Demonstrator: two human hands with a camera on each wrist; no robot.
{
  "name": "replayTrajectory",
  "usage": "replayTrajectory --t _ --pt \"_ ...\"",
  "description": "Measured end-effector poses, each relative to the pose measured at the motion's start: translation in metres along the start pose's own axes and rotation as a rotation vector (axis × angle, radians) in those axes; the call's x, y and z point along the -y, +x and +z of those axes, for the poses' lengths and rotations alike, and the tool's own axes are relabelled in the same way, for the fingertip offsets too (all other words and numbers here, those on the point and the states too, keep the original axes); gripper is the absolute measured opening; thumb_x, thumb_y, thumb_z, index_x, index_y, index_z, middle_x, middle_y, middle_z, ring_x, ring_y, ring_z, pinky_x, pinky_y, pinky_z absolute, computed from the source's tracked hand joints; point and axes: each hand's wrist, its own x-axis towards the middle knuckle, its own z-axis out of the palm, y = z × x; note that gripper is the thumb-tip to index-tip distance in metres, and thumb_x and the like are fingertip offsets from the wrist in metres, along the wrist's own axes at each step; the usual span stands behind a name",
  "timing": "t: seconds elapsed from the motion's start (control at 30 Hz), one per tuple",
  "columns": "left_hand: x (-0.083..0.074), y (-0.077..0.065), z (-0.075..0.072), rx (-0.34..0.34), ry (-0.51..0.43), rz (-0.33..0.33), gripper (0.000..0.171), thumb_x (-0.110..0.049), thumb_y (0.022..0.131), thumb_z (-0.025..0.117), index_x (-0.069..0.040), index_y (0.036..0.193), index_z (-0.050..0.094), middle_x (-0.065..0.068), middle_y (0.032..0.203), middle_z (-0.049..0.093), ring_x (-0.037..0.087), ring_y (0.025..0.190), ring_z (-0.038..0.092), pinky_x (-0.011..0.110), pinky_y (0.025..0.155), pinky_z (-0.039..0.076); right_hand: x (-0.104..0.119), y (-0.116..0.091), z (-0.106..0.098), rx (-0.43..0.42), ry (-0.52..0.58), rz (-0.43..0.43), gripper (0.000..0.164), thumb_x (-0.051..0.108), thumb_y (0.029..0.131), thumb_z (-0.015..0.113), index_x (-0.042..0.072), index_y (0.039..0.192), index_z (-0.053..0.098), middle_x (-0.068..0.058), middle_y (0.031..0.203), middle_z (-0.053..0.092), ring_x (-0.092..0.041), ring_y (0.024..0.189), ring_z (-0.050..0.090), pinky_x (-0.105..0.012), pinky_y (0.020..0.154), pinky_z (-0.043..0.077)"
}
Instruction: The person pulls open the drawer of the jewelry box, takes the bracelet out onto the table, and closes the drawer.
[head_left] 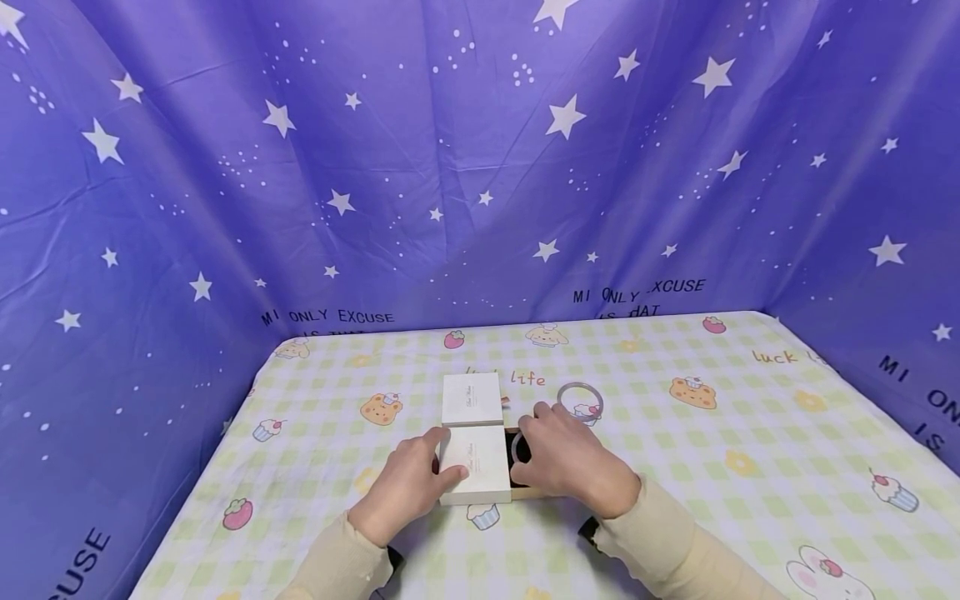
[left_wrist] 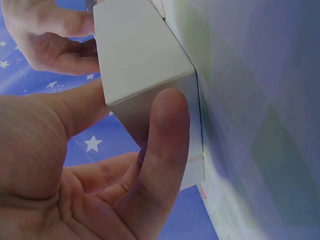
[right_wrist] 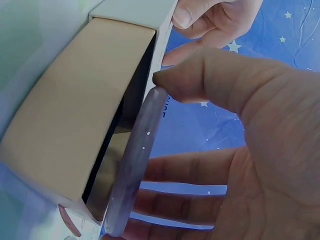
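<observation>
A white drawer box (head_left: 474, 467) lies on the table with its tan drawer (right_wrist: 75, 105) slid partly out to the right; the drawer's inside is dark. My left hand (head_left: 408, 479) holds the box's white sleeve, the thumb on top and the fingers along its left side. At the drawer's opening, my right hand (head_left: 570, 458) pinches a translucent greyish bangle (right_wrist: 137, 155) between thumb and fingers. The bangle stands tilted against the drawer's edge in the right wrist view. Whether its lower part touches the drawer is hard to tell.
Directly behind, a second white box (head_left: 471, 398) with a small reddish tab (head_left: 506, 402) touches or nearly touches the first. Another translucent bangle (head_left: 601, 406) lies flat beyond the right hand. A checked cloth (head_left: 315, 483) covers the table; a starry blue curtain (head_left: 450, 167) hangs around it.
</observation>
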Motion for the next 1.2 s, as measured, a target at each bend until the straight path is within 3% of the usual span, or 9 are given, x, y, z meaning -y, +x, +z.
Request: replayTrajectory --t 0.93,1.2 --pt "0.000 0.000 0.000 0.002 -0.009 0.000 0.060 -0.026 0.086 0.072 0.006 0.131 0.049 -0.002 0.068 0.053 0.008 0.055 0.048 0.026 0.053 0.041 -0.010 -0.002 -0.013 0.067 0.005 0.079 0.026 0.027 0.065 0.067 0.012 0.084 0.059 -0.004 0.082 0.048 -0.026 0.078 0.048 -0.041 0.066 0.041" --pt "0.000 -0.001 0.000 0.008 -0.013 -0.008 0.060 -0.026 0.086 0.072 0.006 0.131 0.048 -0.001 0.069 0.053 0.009 0.055 0.047 0.026 0.054 0.041 -0.014 -0.004 -0.017 0.093 0.013 0.101 0.026 0.024 0.065 0.066 0.010 0.085 0.058 -0.006 0.084 0.049 -0.027 0.074 0.046 -0.042 0.066 0.042"
